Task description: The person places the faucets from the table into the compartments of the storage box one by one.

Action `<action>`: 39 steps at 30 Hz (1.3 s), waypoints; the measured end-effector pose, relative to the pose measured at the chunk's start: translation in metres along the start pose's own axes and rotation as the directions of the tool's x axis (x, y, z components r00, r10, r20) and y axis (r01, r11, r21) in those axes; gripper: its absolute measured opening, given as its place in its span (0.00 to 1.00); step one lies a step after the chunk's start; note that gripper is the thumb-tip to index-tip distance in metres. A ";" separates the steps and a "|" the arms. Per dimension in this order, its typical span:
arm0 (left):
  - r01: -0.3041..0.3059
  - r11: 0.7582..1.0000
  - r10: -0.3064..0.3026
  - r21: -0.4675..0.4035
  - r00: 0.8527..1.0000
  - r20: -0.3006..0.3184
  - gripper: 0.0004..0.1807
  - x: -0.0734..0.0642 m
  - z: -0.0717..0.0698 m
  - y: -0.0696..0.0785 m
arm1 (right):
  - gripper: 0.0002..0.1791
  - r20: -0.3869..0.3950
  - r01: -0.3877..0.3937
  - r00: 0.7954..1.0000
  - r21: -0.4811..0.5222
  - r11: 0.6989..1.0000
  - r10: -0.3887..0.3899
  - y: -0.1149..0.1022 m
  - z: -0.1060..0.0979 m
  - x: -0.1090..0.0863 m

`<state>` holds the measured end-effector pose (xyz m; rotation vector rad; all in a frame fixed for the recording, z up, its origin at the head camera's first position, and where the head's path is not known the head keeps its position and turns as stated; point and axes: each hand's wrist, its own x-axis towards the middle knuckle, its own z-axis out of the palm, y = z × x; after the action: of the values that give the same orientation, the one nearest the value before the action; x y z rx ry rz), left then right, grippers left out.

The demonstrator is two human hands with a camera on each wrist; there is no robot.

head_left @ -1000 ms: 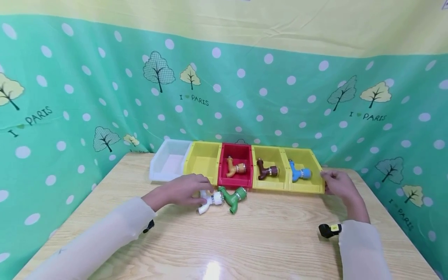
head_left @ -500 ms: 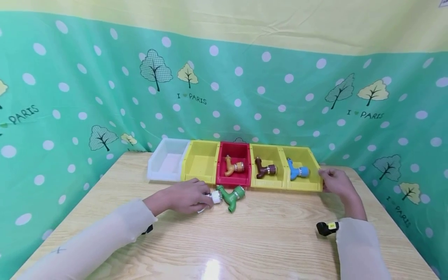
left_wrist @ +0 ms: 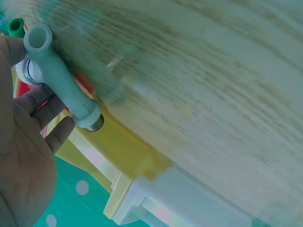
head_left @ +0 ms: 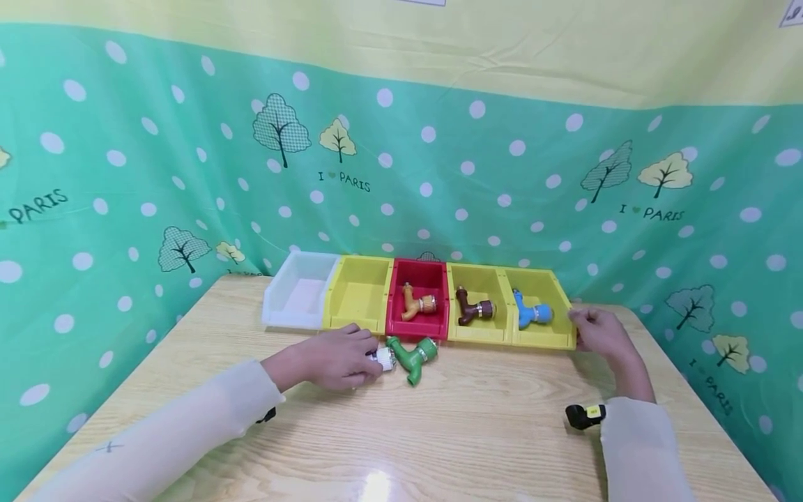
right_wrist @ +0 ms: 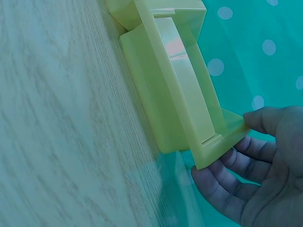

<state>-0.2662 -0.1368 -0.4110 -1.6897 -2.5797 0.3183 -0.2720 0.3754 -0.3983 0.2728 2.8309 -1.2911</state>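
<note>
My left hand (head_left: 341,357) grips a white tap (head_left: 385,358) on the table, in front of the bins. In the head view the hand covers most of it; the left wrist view shows the pale tap body (left_wrist: 66,85) with its threaded end and round spout, thumb and fingers about its knob end. Just right of it lies a green tap (head_left: 413,358). At the far right, my right hand (head_left: 603,336) pinches the side rim of the end yellow bin (head_left: 543,337), thumb above and fingers below, as the right wrist view shows. A blue tap (head_left: 533,314) lies in that bin.
The bins stand in one row: a white bin (head_left: 298,300), a yellow bin (head_left: 357,293), a red bin (head_left: 417,326) with an orange tap (head_left: 417,302), and a yellow bin (head_left: 479,333) with a brown tap (head_left: 473,307). A green dotted curtain (head_left: 401,160) hangs behind the table (head_left: 470,425).
My left hand has closed its fingers on the white tap, now covering more of it. The right hand keeps its hold on the end bin's rim. The head view has shifted slightly.
</note>
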 end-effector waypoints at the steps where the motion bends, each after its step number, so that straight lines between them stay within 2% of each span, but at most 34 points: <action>1: -0.004 1.000 0.004 0.000 1.000 -0.002 0.08 0.000 0.000 0.001 | 0.29 -0.001 -0.001 1.000 -0.001 1.000 0.001 0.000 0.000 0.000; 5: -0.001 1.000 0.001 -0.006 1.000 0.013 0.08 -0.004 -0.005 0.002 | 0.29 -0.001 0.002 1.000 -0.001 1.000 -0.002 0.001 0.001 -0.001; 9: 0.023 1.000 -0.022 -0.016 0.999 0.029 0.08 -0.010 -0.017 0.001 | 0.29 -0.002 0.006 1.000 0.001 1.000 -0.006 0.000 0.001 -0.002; 16: 0.023 0.999 -0.021 0.024 0.998 -0.050 0.06 -0.017 -0.034 -0.008 | 0.29 -0.007 0.017 1.000 -0.008 1.000 -0.017 -0.001 0.001 0.000; 20: 0.039 0.999 -0.037 0.032 0.997 -0.062 0.05 -0.016 -0.041 -0.017 | 0.30 0.006 0.014 1.000 -0.013 1.000 -0.014 0.000 0.000 0.000; 24: 0.066 0.997 -0.062 0.051 0.996 -0.065 0.07 -0.015 -0.044 -0.029 | 0.30 0.025 0.021 0.999 -0.015 1.000 -0.020 0.000 -0.001 -0.002; 30: 0.082 0.994 -0.072 0.069 0.989 -0.126 0.06 -0.010 -0.046 -0.046 | 0.30 0.021 0.030 0.999 -0.009 1.000 -0.030 0.000 -0.003 -0.005; 39: 0.118 0.989 -0.106 0.084 0.985 -0.136 0.05 -0.006 -0.043 -0.068 | 0.30 0.022 0.015 1.000 -0.001 1.000 -0.015 0.001 0.000 -0.003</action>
<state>-0.3184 -0.1622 -0.3553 -1.4770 -2.5114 0.3047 -0.2688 0.3751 -0.3989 0.2361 2.8214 -1.2866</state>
